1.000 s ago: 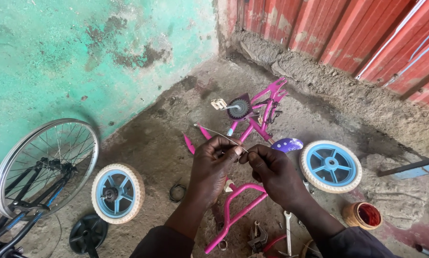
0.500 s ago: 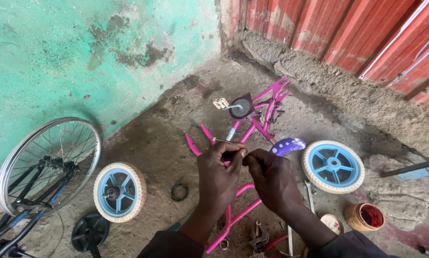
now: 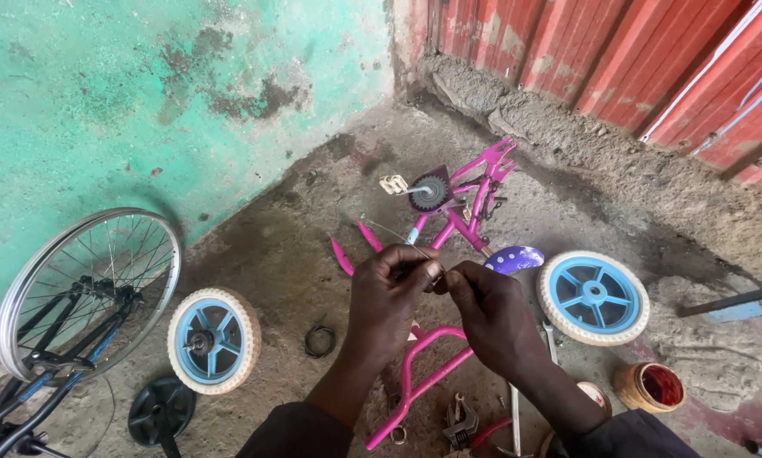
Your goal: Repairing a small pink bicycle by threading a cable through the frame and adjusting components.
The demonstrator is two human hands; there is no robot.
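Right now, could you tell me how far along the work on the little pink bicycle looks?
Stripped down: the pink metal bicycle frame lies on the floor, and both blue-spoked white-tyred small wheels lie apart from it. In hand: the left hand and right hand pinch a thin metal wire between them. Left: the wheels and purple saddle are unmounted.

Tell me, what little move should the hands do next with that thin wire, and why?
Probably draw the thin wire on through the fingers: the left hand and right hand pinch it together above the pink bicycle frame, and its far end pokes out loose, up and left.
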